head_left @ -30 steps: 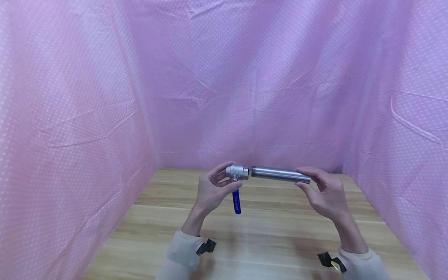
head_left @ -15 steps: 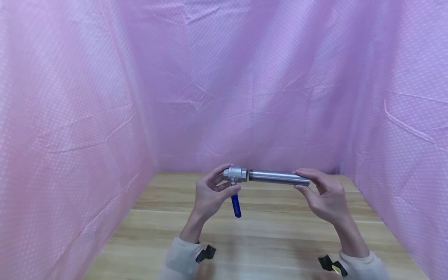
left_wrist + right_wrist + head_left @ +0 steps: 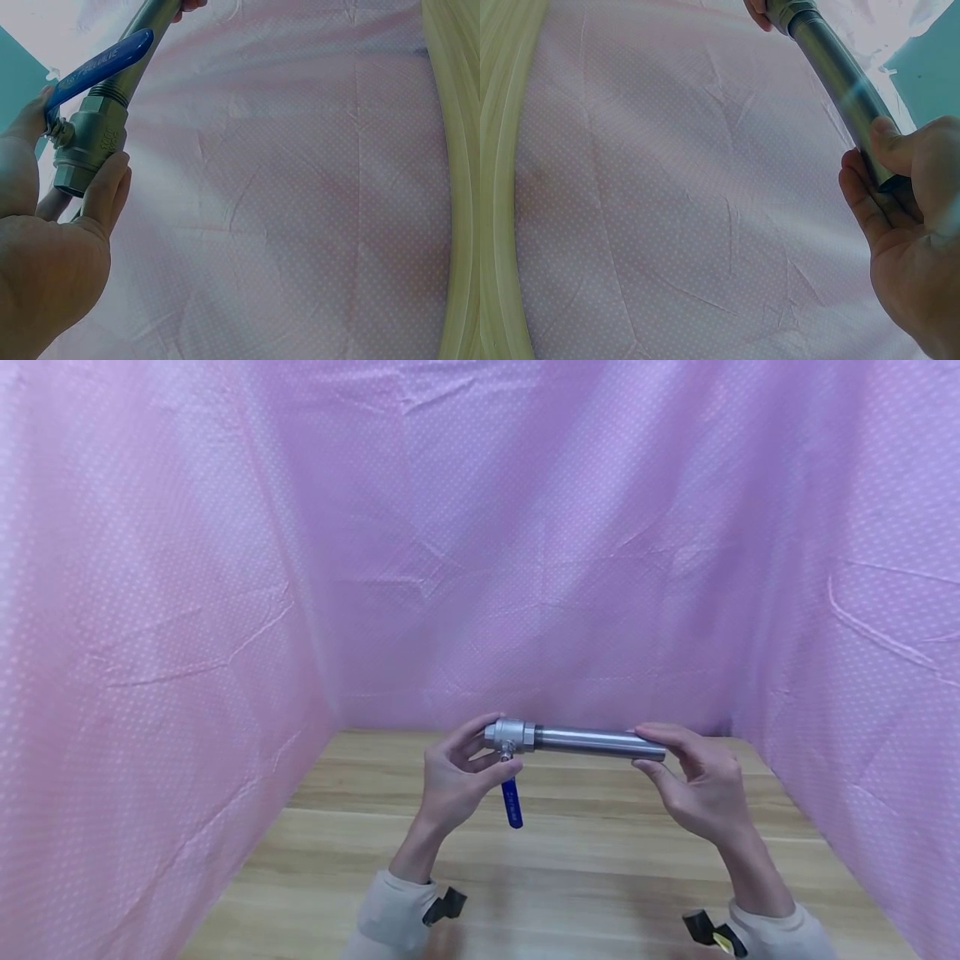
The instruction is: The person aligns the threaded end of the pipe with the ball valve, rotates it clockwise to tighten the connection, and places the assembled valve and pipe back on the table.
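Observation:
A silver ball valve [image 3: 510, 735] with a blue lever [image 3: 512, 803] is gripped by my left hand [image 3: 459, 781], thumb near the lever's base. My right hand [image 3: 699, 781] pinches the far end of a steel pipe [image 3: 592, 742] between thumb and fingers. The pipe's threaded end meets the valve's right opening, and both are held in line above the table. In the left wrist view several threads [image 3: 111, 93] show outside the valve body [image 3: 91, 139]. The right wrist view shows the pipe's plain end [image 3: 889, 180] at my right fingers.
A wood-grain table [image 3: 555, 868] lies below both hands. Pink dotted cloth [image 3: 525, 543] hangs behind it and on both sides. Black pieces [image 3: 446, 906] are fixed at the cuffs of the light sleeves [image 3: 390, 914].
The gap seen earlier between the pipe and the valve has closed, and the pipe end now touches the valve's opening. Both hands keep their holds.

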Available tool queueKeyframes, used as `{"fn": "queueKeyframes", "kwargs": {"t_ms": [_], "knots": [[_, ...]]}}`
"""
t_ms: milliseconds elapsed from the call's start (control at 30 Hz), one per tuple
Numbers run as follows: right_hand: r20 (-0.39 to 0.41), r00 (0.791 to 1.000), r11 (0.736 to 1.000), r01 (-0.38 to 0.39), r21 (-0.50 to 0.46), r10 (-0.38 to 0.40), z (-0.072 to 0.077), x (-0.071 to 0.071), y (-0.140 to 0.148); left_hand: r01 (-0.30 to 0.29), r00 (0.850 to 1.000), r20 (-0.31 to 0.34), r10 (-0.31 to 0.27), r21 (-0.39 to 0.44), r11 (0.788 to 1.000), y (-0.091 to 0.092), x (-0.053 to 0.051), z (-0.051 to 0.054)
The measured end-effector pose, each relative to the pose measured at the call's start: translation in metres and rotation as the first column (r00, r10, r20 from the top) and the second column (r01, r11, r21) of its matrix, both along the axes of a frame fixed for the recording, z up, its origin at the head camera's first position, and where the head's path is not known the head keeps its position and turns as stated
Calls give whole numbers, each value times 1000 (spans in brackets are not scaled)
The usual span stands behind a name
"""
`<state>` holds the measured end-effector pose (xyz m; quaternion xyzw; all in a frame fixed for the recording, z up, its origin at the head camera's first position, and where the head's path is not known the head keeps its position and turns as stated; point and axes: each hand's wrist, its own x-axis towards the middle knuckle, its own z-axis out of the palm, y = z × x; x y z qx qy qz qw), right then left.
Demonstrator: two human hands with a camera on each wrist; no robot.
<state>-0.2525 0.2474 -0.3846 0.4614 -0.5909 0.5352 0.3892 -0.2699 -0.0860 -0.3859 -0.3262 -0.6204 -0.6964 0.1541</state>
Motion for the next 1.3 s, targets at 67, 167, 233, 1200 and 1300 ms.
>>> {"fn": "queueKeyframes", "kwargs": {"t_ms": [67, 167, 233, 1200, 1300], "knots": [[-1, 1000, 1000, -6, -1, 6, 0, 0, 0, 4, 1000, -6, -4, 1, 1000, 1, 0, 1], [2, 1000, 1000, -8, 2, 8, 0, 0, 1, 8, 1000, -10, -8, -1, 1000, 1, 1, 1], [7, 1000, 1000, -7, 3, 7, 0, 1, 1, 12, 1000, -13, -13, -3, 1000, 0, 1, 2], [153, 941, 950, 285, 129, -303, 1, 9, 2, 35, 997, -72, -32, 37, 999, 2, -2, 0], [194, 960, 977, 187, 104, -204, 2, 8, 2, 23, 998, -62, -21, 36, 999, 2, -1, 0]]}}
